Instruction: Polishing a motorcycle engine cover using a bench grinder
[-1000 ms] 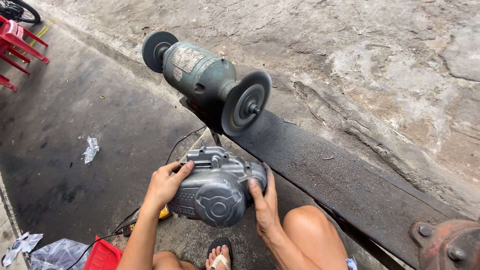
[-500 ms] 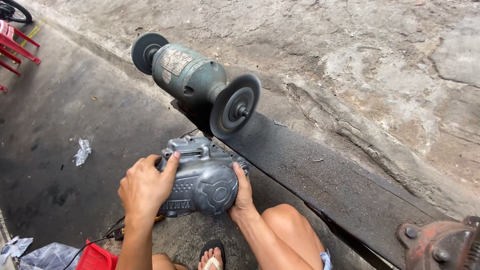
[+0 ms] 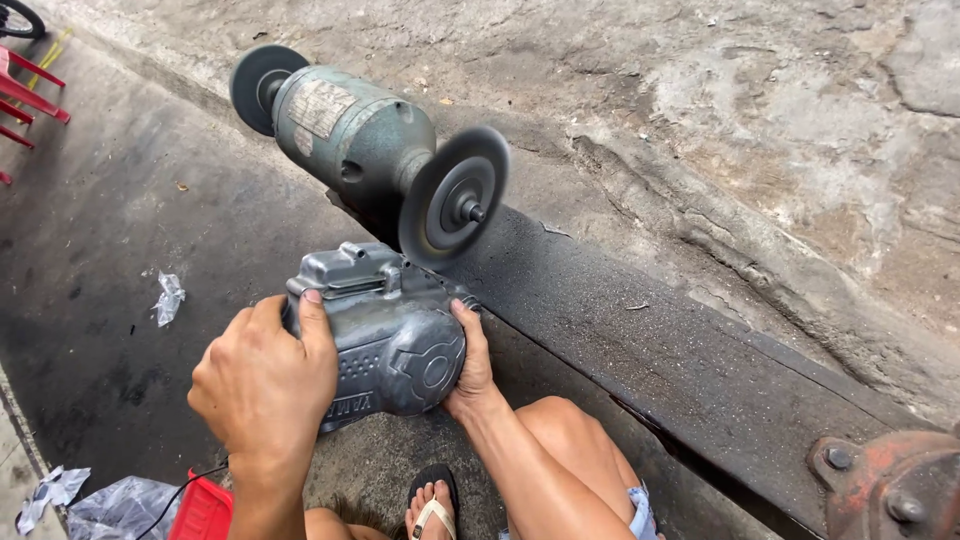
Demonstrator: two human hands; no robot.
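A rough outdoor concrete floor is seen from above, dark and stained at the left, paler and cracked at the upper right. A long dark steel beam is laid diagonally across it, its top dull and gritty.

A bench grinder with a grey-green, barrel-shaped motor body is mounted on the beam. A round dark wheel is carried at each end; the nearer wheel is tilted toward the camera, with a small central nut showing.

A grey cast-metal engine cover is held just below that nearer wheel, its upper edge close to or touching the rim; contact cannot be told. The casting is smooth and rounded, with ribbed slots and a raised circular emblem on its face.

The left hand is closed around the cover's left side, fingers curled over the top edge in a firm grip. The right hand is pressed against the right side, thumb up along the edge, fingers hidden behind the casting.

A bare knee and a foot in a sandal are seen below. A crumpled scrap of foil is lying on the floor at the left. A rusty red metal fitting is seen at the lower right, and a red plastic box at the bottom edge.
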